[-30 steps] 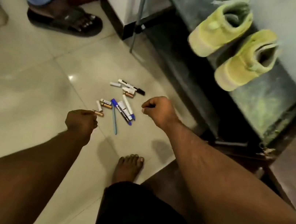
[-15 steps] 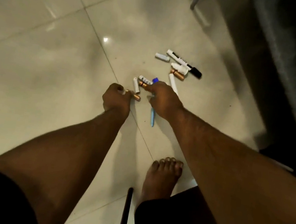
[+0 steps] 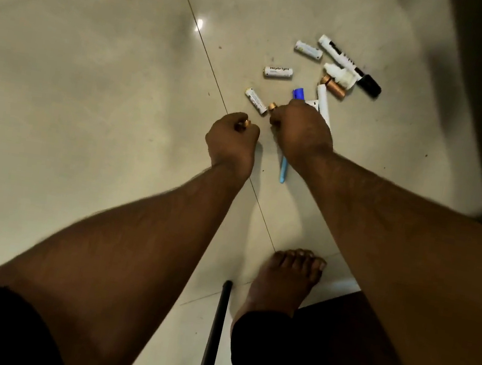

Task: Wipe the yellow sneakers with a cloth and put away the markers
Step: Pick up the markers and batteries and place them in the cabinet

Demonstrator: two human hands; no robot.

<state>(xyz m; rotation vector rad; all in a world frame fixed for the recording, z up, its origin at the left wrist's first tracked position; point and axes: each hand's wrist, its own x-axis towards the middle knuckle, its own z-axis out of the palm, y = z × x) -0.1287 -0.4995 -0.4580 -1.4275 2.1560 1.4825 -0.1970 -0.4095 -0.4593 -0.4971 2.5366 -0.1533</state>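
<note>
my right hand point(image 3: 300, 135) now down on pile, fingers curled round copper cell point(image 3: 273, 106) beside blue marker point(image 3: 298, 93). my left hand point(image 3: 233, 140) clenched round another cell. black marker point(image 3: 349, 64) beyond blue marker, untouched. sneakers out of view now; gathering begun.

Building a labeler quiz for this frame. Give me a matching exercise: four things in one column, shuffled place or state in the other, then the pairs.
Things:
1. left hand
2. black-capped marker
3. Heybright battery
4. light blue pen

Places or states:
A. lies alone on the floor tile, label up
B. partly hidden under the right hand
C. fingers curled round a copper-tipped battery
D. farthest item in the pile, cap pointing right

Pairs: 1-C, 2-D, 3-A, 4-B
</note>
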